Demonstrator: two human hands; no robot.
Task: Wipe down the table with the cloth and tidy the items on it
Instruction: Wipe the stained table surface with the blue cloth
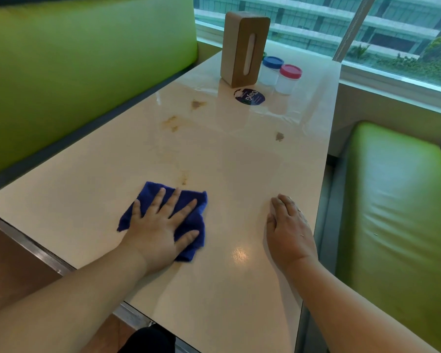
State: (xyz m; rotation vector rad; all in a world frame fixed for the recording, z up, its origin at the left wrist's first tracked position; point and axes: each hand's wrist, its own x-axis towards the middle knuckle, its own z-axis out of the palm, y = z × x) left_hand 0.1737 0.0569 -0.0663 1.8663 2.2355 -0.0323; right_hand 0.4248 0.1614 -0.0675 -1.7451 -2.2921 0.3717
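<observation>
Left grip (158,233), fingers spread, pins the blue cloth (150,191), seemingly soft and limp, to the glossy bench (239,161); right grip (288,233) lies flat; any edge probably pinches easily.

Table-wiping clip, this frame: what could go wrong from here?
1. The left hand presses the blue cloth flat at the near end of the table. The brown stains lie farther up, so a short sweep could miss or smear them.
2. Wiping toward the window could knock over the upright tissue box, the blue-lidded jar or the red-lidded jar.
</observation>
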